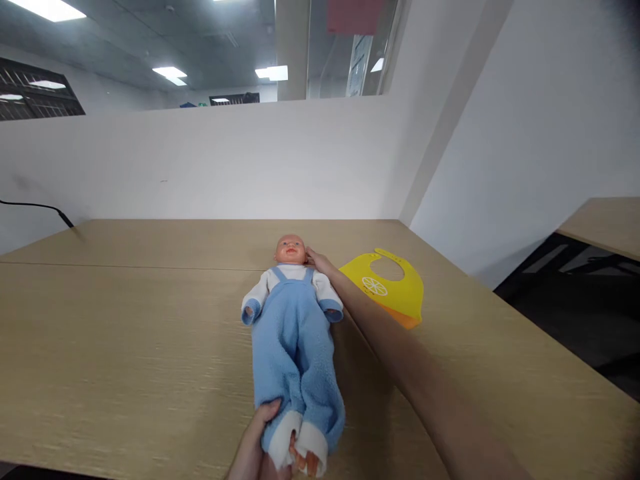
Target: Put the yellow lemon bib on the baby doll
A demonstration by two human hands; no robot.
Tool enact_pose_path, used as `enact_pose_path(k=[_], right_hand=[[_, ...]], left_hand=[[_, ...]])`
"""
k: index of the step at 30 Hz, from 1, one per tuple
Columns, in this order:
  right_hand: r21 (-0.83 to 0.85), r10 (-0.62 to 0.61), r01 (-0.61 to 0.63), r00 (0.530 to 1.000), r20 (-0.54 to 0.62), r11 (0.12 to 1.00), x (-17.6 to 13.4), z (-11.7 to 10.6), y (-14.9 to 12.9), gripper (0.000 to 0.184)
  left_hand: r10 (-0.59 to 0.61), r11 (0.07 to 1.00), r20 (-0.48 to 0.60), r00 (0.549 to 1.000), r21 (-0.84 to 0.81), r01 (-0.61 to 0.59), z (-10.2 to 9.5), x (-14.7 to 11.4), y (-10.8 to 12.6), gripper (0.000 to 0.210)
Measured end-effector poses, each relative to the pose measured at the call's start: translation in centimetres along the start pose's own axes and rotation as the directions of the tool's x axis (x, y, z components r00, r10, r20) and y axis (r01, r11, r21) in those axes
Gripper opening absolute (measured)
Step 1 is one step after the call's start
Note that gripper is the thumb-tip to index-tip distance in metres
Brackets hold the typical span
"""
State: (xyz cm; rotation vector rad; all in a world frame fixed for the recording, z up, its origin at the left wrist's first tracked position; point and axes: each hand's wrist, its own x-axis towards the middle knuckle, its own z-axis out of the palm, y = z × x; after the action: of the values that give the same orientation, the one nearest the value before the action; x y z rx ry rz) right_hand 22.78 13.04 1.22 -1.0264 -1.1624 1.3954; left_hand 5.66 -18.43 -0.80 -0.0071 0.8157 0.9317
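Note:
A baby doll (293, 320) in light blue overalls and a white top with blue cuffs lies face up, its head away from me and its feet toward me. My left hand (261, 433) grips its lower leg, the thumb lying over the blue trouser leg and the other fingers underneath. Up at the doll's head and shoulder, my right hand (319, 261) holds it from the right side, with some fingers hidden behind it. Right of the doll, beyond my right forearm, a yellow bib (407, 287) with a white citrus-slice print rests on the table; my forearm covers part of it.
The wooden table (125, 347) ends at a white wall (240, 160) with a window above. A black cable (37, 205) enters from the left over the table's edge. Another table (610, 223) stands at the far right, past a white panel.

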Motion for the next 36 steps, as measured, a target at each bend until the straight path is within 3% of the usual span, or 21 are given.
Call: enact_pose_path(k=[5,10,12,14,17,19,23,27,32,36], right_hand=[[-0.353,-0.234,0.187,0.967,-0.098,0.917,-4.7,-1.6,-0.9,0.035],[-0.485,-0.415,0.310,0.901,-0.123,0.817,-12.6,-3.0,-1.3,0.033],[-0.531,-0.469,0.358,0.879,-0.085,0.768,-15.7,-3.7,-0.8,0.032],[-0.576,-0.461,0.352,0.886,-0.049,0.738,-18.3,-4.3,-0.1,0.031],[-0.645,-0.473,0.356,0.881,-0.010,0.676,-20.9,-5.0,0.7,0.029],[-0.678,-0.489,0.354,0.872,-0.009,0.644,-21.9,-5.3,0.9,0.027],[-0.731,-0.493,0.285,0.866,-0.082,0.621,-22.7,-6.8,1.0,0.031],[-0.740,-0.480,0.182,0.851,-0.211,0.648,-22.3,-9.3,1.3,0.035],[-0.656,-0.457,0.050,0.757,-0.467,0.753,-21.7,-11.2,1.0,0.033],[-0.640,-0.471,0.033,0.706,-0.529,0.768,-21.7,-11.5,0.9,0.031]], left_hand=[[0.043,0.999,0.093,0.995,-0.002,-0.043,1.2,-1.3,0.2,0.019],[0.110,0.994,0.150,0.983,0.003,-0.112,0.9,-1.9,0.0,0.020],[0.133,0.990,0.205,0.970,0.028,-0.141,0.3,-2.1,-0.1,0.023],[0.156,0.981,0.248,0.956,0.070,-0.179,-0.7,-2.3,-0.5,0.030],[0.228,0.946,0.198,0.953,0.185,-0.265,-2.8,-2.9,-1.3,0.049],[0.339,0.878,0.150,0.929,0.303,-0.370,-4.2,-3.7,-1.8,0.061],[0.590,0.562,0.219,0.777,0.580,-0.590,-5.2,-5.8,-1.9,0.063],[0.699,0.162,0.344,0.627,0.778,-0.607,-4.3,-6.7,-0.3,0.048],[0.649,-0.365,0.649,0.396,0.723,-0.587,-3.5,-4.4,0.7,0.041],[0.587,-0.591,0.765,0.266,0.629,-0.505,-4.2,-2.5,0.3,0.038]])
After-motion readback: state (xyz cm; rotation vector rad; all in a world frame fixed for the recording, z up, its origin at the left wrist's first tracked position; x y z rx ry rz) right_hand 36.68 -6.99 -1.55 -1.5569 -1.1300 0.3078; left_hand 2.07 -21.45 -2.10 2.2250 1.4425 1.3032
